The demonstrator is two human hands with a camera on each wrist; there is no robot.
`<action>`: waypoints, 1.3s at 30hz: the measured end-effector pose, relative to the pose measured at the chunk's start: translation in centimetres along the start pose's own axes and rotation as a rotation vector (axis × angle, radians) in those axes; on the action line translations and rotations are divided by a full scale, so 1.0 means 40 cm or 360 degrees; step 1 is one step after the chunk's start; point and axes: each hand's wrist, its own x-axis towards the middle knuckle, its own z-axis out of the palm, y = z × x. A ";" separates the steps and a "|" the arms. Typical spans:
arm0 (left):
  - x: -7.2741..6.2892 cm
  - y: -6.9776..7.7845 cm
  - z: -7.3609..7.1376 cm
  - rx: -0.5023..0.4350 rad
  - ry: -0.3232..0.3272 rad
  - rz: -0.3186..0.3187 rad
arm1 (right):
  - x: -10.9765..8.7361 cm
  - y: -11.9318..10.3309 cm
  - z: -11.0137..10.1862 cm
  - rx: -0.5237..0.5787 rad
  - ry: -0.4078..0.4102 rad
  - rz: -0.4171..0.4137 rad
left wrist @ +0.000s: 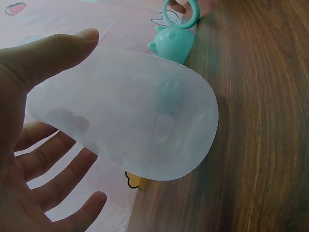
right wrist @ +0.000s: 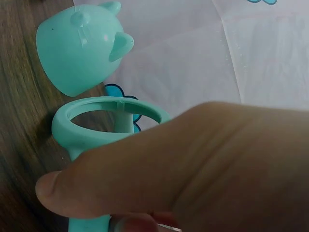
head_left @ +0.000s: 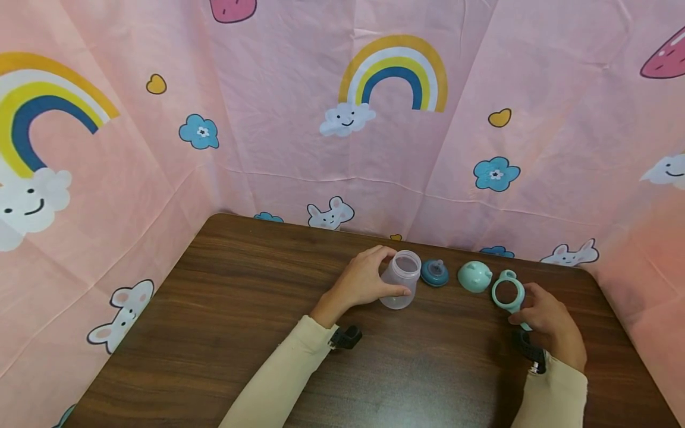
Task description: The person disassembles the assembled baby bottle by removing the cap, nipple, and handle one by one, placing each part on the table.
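My left hand (head_left: 365, 279) grips a clear, open-topped baby bottle (head_left: 397, 291), which stands upright on the table. The thumb is on its near side and the fingers reach round behind; in the left wrist view the translucent bottle wall (left wrist: 145, 116) fills the middle. At the right, my right hand (head_left: 544, 312) pinches one handle of a mint-green bottle handle ring (head_left: 495, 298). In the right wrist view the thumb (right wrist: 96, 188) lies across that ring, and the fingers behind are mostly hidden. A blue collar with a clear nipple (head_left: 434, 273) sits close beside the bottle.
Between the collar and the handle ring lies a mint-green cap with small ears (head_left: 475, 277). All these parts stand in a row near the back edge of the brown wooden table (head_left: 214, 333). Behind it hangs a pink patterned cloth (head_left: 289, 119), also along both sides.
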 end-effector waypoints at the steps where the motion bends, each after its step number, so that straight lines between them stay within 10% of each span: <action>1: 0.000 0.000 0.000 -0.0001 -0.0001 -0.0001 | 0.000 0.000 0.000 0.0007 -0.0002 0.0005; 26: -0.001 -0.004 0.005 -0.0011 0.0002 0.0021 | -0.042 -0.025 -0.025 -0.0168 0.0152 -0.0040; 39: -0.004 0.012 -0.024 -0.0054 0.0140 0.0102 | -0.102 -0.193 0.001 -0.0122 0.0914 -0.0579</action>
